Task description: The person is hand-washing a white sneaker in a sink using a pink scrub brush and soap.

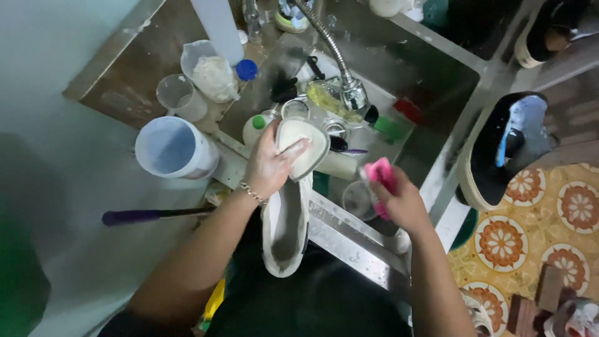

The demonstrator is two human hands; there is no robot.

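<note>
left hand [269,167] grips the toe end of a white shoe [288,215], fingers closed over the upturned sole, a bracelet on the wrist. shoe lies lengthwise across the near rim of the steel sink [349,243], heel end toward the person, toe end raised over the basin. right hand [399,203] is clenched around a pink brush [382,175], held just right of the shoe and not touching it; a clear round cup sits just below that hand.

farther in, the basin holds a green-capped bottle, small containers and a green and a red item, under the flexible metal faucet [340,68]. to the left, on the wet counter, stand a large pale blue measuring jug [175,148], a smaller clear cup [180,97] and a scoop-like jug of white powder [211,75]; a purple-handled tool lies nearer the person. to the right, a dark shoe with a pale sole [499,150] leans at the sink's edge above a patterned tile floor.
</note>
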